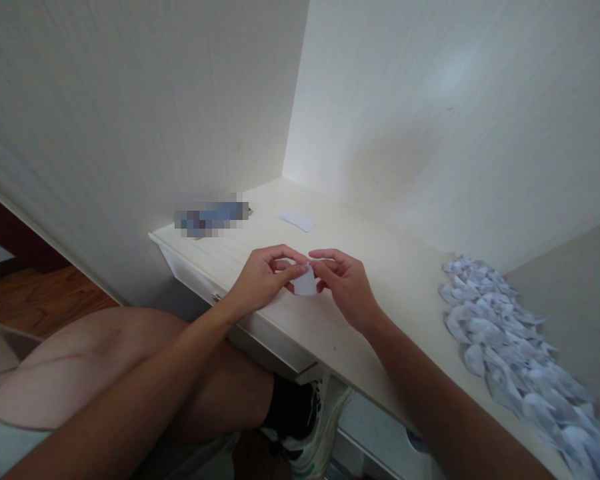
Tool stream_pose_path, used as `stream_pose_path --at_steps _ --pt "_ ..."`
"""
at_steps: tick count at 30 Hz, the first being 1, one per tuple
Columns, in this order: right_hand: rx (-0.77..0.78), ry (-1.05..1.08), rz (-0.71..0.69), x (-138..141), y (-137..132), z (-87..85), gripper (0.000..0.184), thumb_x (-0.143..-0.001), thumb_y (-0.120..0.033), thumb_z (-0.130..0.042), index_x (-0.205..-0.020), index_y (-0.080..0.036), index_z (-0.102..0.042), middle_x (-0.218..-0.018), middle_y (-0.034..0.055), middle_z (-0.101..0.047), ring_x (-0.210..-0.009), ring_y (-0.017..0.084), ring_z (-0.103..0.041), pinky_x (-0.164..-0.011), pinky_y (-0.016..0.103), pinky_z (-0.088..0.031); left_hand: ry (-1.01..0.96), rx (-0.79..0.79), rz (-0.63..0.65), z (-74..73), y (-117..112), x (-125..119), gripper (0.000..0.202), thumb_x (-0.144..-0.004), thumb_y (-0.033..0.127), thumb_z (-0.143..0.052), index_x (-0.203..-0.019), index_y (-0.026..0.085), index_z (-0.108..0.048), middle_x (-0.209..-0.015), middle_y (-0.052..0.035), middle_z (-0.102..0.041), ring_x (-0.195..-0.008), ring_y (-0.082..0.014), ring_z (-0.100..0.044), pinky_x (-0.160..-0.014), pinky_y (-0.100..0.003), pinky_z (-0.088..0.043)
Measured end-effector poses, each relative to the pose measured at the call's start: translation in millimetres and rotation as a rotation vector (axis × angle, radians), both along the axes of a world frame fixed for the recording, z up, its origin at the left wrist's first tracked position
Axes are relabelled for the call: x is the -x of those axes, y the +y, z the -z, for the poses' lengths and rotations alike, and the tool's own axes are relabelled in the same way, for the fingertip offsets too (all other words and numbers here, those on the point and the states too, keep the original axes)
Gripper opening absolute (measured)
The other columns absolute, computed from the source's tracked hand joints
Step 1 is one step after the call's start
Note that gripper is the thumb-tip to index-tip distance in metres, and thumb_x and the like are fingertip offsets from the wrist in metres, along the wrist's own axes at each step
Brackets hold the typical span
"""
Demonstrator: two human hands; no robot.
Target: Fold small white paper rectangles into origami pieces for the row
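Between my two hands a small white piece of paper (pixel 305 283) is pinched by its upper edge, above the front part of the desk. My left hand (pixel 266 275) grips it from the left with thumb and fingers. From the right, my right hand (pixel 347 280) pinches the same edge, its fingertips close to the left ones. The paper's lower part hangs free and looks slightly curved. Beyond my hands, a flat white slip of paper (pixel 298 219) lies on the desk.
A long heap of crumpled or folded white paper pieces (pixel 510 340) runs along the desk's right side. At the left end lies a blurred-out bluish item (pixel 213 217). White walls (pixel 405 100) enclose the white desk (pixel 380 233). A drawer (pixel 275 337) sits under its front edge, near my leg.
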State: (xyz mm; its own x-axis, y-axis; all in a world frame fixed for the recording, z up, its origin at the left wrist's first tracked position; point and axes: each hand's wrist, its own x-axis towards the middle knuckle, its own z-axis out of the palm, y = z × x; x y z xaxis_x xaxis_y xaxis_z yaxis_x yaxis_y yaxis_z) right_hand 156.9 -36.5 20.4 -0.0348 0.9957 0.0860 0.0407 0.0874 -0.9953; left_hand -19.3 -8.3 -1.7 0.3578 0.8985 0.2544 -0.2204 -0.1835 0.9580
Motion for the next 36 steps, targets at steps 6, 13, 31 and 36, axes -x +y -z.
stream_pose_path --at_steps 6,13,31,36 --pt "-0.098 -0.118 0.092 -1.9 2.1 -0.6 0.025 -0.077 -0.033 -0.078 -0.095 -0.018 -0.069 -0.069 -0.0001 -0.073 -0.054 0.011 -0.058 -0.053 0.027 -0.045 0.092 -0.114 -0.009 -1.0 4.2 -0.4 0.029 -0.086 0.046 -0.075 -0.082 0.017 -0.072 -0.114 -0.0108 -0.072 -0.094 -0.0188 -0.070 -0.073 -0.030 -0.060" --pt "-0.136 -0.226 0.219 2.2 1.0 -1.5 0.018 -0.075 -0.027 -0.071 -0.090 -0.020 -0.065 -0.068 -0.0015 -0.069 -0.057 0.012 -0.061 -0.056 0.026 -0.048 0.328 -0.141 -0.207 -0.3 0.7 -5.6 0.029 -0.082 0.046 -0.073 -0.083 0.019 -0.065 -0.088 -0.0046 -0.070 -0.072 -0.0153 -0.062 -0.061 -0.027 -0.046" --pt "-0.250 -0.746 -0.068 -21.6 -15.3 13.2 0.022 -0.090 -0.009 -0.060 -0.098 -0.018 -0.079 -0.083 0.0032 -0.070 -0.063 0.011 -0.057 -0.061 0.024 -0.046 0.891 -0.319 -0.074 -15.7 26.0 0.4 0.021 -0.087 0.039 -0.069 -0.098 0.024 -0.079 -0.064 0.0019 -0.070 -0.052 -0.0157 -0.059 -0.052 -0.027 -0.043" --pt "-0.376 -0.929 -0.031 -21.8 -17.0 15.0 0.018 -0.094 -0.012 -0.058 -0.094 -0.016 -0.076 -0.095 0.0100 -0.069 -0.080 0.019 -0.061 -0.067 0.030 -0.051 0.944 -0.384 -0.078 -13.0 25.5 0.1 0.016 -0.091 0.037 -0.065 -0.088 0.028 -0.077 -0.065 0.0023 -0.070 -0.049 -0.0151 -0.057 -0.045 -0.026 -0.042"
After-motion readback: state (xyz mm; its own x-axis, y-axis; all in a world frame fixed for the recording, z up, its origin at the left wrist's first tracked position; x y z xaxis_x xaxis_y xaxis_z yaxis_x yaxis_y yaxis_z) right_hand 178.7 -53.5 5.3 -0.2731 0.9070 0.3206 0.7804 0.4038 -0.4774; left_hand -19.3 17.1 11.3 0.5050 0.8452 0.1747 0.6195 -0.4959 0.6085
